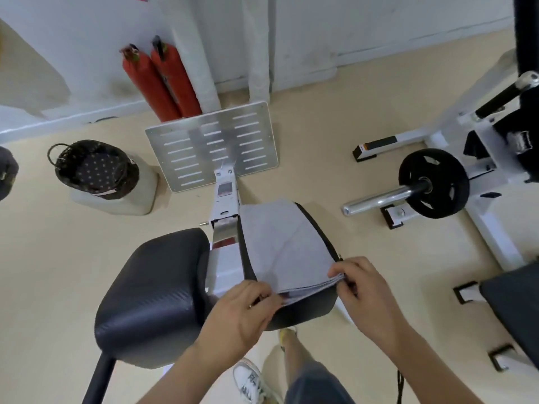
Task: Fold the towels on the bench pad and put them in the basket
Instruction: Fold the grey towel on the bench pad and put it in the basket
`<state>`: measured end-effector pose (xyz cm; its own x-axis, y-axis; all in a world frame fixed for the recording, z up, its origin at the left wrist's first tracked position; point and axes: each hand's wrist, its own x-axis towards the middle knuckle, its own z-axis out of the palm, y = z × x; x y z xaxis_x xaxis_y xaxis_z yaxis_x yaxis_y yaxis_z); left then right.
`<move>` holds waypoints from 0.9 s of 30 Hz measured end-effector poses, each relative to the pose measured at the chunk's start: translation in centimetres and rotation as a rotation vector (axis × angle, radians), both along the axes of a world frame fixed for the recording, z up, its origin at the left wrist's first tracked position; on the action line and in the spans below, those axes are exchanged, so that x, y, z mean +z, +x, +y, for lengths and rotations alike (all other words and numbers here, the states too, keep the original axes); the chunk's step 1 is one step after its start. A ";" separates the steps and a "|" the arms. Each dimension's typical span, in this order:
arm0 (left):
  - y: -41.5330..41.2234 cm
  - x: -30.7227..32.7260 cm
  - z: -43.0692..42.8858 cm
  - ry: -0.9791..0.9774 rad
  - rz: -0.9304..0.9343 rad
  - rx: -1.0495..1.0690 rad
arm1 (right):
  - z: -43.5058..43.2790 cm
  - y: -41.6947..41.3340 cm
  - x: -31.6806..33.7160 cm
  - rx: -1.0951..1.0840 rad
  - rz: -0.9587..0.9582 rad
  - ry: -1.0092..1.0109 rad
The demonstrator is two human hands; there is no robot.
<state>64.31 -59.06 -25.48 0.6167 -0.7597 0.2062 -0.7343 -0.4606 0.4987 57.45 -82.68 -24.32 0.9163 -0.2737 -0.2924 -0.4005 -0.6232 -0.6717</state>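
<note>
A stack of grey towels [280, 243] lies on the narrow black bench pad [306, 310] in the middle of the view. My left hand [242, 313] pinches the near left corner of the stack. At the near right corner, my right hand [364, 290] grips the layered edges between thumb and fingers. A dark wicker basket [93, 169] with a dotted lining stands on a pale block on the floor at the far left, well apart from the pad.
A wide black seat pad [154, 295] sits left of the towel pad. A slotted metal footplate [215, 144] stands ahead, two red cylinders [160, 83] behind it. A barbell plate [434, 183] and white rack frame are at the right. My shoe [250, 380] is below.
</note>
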 end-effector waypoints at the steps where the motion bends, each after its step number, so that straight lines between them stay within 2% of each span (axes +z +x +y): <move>1: -0.4 -0.4 -0.1 -0.022 0.033 0.031 | 0.2 -0.3 -0.4 -0.027 0.006 0.014; 4: -1.3 -0.7 -0.5 -0.051 0.250 0.199 | 0.8 -0.8 -1.0 -0.201 0.049 0.190; 7: -1.9 -0.9 -0.9 -0.044 0.359 0.256 | 0.9 -0.8 -1.3 -0.358 0.111 0.357; 10: -2.0 -1.0 -1.3 -0.066 0.394 0.276 | 1.2 -0.4 -1.1 -0.458 0.109 0.456; 14: -2.1 -1.7 -1.3 0.030 0.337 0.199 | 1.7 -0.8 -1.4 -0.522 0.109 0.460; 19: -4.0 -1.8 -0.9 0.187 0.356 -0.001 | 1.5 -3.5 -2.6 -0.487 0.241 0.495; 24: -5.6 -3.1 -0.8 0.308 0.401 -0.092 | 1.0 -4.8 -3.9 -0.348 0.429 0.457; 26: -5.7 -2.9 -1.0 0.342 0.425 -0.069 | 0.8 -4.9 -4.2 -0.272 0.479 0.365; 27: -5.4 -2.5 -1.2 0.305 0.406 -0.048 | 0.7 -4.8 -4.2 -0.216 0.489 0.253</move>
